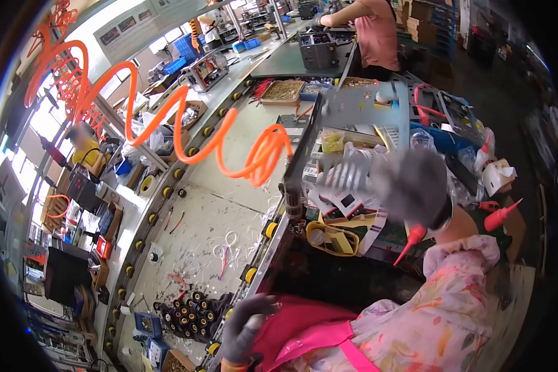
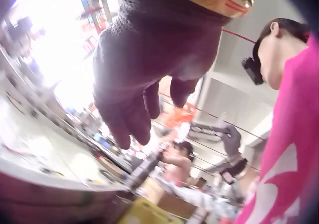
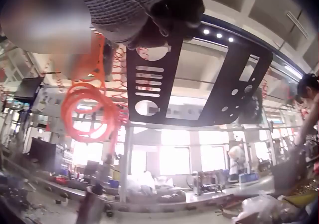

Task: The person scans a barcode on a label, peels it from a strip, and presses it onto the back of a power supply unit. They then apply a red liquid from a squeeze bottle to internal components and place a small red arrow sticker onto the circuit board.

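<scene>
In the head view my gloved right hand point(image 1: 412, 186) is raised over the cluttered side bench and grips a flat dark panel point(image 1: 359, 105) by its edge, both blurred. In the right wrist view the panel point(image 3: 219, 97) hangs from the gloved fingers, showing a large rectangular window, a row of slots and several round holes. Down by the pink apron, my gloved left hand point(image 1: 245, 328) holds nothing. Its fingers hang loosely curled in the left wrist view, where the hand point(image 2: 154, 59) fills the top.
An orange coiled hose point(image 1: 254, 164) hangs over the white worktop point(image 1: 198, 217). Black knobs point(image 1: 189, 316) lie clustered near the left hand. A yellow tub point(image 1: 313, 239) and red bottles point(image 1: 502, 214) stand around the right side. Another person point(image 1: 378, 37) works at the far end.
</scene>
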Action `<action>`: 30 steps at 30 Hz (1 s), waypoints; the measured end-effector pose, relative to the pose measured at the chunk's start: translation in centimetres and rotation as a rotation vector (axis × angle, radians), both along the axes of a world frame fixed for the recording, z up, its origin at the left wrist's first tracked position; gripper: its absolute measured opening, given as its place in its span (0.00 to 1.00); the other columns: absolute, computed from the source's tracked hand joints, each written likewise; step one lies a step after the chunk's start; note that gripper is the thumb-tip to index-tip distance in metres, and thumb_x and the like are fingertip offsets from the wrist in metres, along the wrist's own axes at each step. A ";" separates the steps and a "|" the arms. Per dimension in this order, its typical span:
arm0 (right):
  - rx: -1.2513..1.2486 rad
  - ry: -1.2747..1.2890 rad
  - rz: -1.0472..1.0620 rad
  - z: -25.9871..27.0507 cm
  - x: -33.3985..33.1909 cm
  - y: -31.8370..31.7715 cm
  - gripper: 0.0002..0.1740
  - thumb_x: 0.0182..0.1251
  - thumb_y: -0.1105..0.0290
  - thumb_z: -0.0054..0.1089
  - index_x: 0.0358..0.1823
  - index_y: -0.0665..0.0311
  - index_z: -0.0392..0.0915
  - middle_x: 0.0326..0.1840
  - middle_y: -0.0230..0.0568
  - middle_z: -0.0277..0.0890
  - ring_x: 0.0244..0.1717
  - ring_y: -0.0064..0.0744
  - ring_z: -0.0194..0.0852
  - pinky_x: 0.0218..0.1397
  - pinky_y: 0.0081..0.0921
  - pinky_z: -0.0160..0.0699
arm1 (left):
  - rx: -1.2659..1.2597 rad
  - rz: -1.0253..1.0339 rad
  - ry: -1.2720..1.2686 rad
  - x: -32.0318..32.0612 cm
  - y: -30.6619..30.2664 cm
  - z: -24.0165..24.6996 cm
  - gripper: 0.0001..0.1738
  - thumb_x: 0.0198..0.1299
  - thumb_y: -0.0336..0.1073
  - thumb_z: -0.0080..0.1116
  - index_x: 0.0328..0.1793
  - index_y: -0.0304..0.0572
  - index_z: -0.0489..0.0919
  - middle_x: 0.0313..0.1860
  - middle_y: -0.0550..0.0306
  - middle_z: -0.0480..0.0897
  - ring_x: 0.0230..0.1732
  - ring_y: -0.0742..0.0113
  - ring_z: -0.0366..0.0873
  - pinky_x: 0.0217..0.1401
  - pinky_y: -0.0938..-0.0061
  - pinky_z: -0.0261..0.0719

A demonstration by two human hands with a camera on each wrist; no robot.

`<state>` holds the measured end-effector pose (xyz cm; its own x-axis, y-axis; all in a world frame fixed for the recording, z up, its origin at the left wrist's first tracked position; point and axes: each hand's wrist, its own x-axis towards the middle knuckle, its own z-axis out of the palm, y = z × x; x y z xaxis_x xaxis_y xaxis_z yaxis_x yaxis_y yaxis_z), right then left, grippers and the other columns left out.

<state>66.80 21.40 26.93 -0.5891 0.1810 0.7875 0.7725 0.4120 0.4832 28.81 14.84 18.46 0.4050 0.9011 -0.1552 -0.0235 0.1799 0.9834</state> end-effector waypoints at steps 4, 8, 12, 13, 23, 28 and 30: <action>0.024 -0.110 0.479 0.4 -5.6 -3.8 0.05 0.52 0.69 0.56 0.31 0.55 0.79 0.33 0.29 0.77 0.26 0.21 0.68 0.26 0.19 0.64 | -0.164 -0.248 -0.662 6.5 1.3 2.0 0.38 0.60 0.47 0.60 0.69 0.34 0.60 0.60 0.46 0.73 0.57 0.56 0.75 0.59 0.61 0.74; -0.657 -0.112 0.747 -0.2 -7.9 -4.1 0.11 0.58 0.68 0.56 0.42 0.62 0.79 0.43 0.39 0.76 0.33 0.30 0.75 0.27 0.24 0.72 | -0.491 0.137 -0.587 6.8 0.9 2.0 0.35 0.57 0.36 0.55 0.71 0.35 0.60 0.60 0.43 0.73 0.60 0.51 0.72 0.63 0.56 0.70; -1.431 0.135 0.914 3.0 -1.4 2.1 0.19 0.54 0.62 0.66 0.44 0.64 0.79 0.50 0.48 0.77 0.47 0.41 0.78 0.46 0.33 0.79 | -0.332 0.283 -0.397 1.6 0.9 -0.4 0.37 0.51 0.33 0.53 0.71 0.32 0.62 0.56 0.39 0.75 0.57 0.50 0.74 0.61 0.57 0.73; -1.340 0.348 0.523 4.3 1.8 3.2 0.17 0.56 0.64 0.63 0.43 0.66 0.79 0.45 0.45 0.78 0.45 0.35 0.78 0.48 0.30 0.76 | -0.318 0.338 -0.422 -1.0 0.9 -1.5 0.39 0.49 0.34 0.54 0.71 0.32 0.61 0.55 0.40 0.76 0.56 0.49 0.75 0.60 0.58 0.74; -0.962 0.519 -0.694 -15.6 32.5 17.5 0.24 0.67 0.56 0.44 0.57 0.63 0.73 0.58 0.60 0.70 0.60 0.54 0.67 0.61 0.41 0.65 | -0.205 0.707 -0.409 -25.7 5.0 -12.4 0.24 0.55 0.39 0.61 0.58 0.39 0.75 0.48 0.55 0.81 0.48 0.58 0.80 0.53 0.63 0.78; -0.656 0.326 -1.106 -16.5 34.7 19.5 0.38 0.62 0.53 0.52 0.71 0.58 0.54 0.49 0.65 0.74 0.51 0.61 0.74 0.53 0.45 0.71 | 0.283 0.997 0.571 -28.6 5.1 -14.1 0.19 0.57 0.39 0.60 0.55 0.47 0.74 0.43 0.55 0.79 0.45 0.57 0.76 0.47 0.63 0.76; -0.775 0.230 -1.259 -17.6 37.1 22.0 0.31 0.63 0.58 0.51 0.68 0.55 0.60 0.49 0.62 0.75 0.50 0.60 0.74 0.53 0.45 0.72 | -0.285 1.290 -0.022 -26.7 6.1 -13.8 0.17 0.58 0.38 0.58 0.54 0.49 0.73 0.43 0.58 0.76 0.44 0.61 0.74 0.42 0.66 0.77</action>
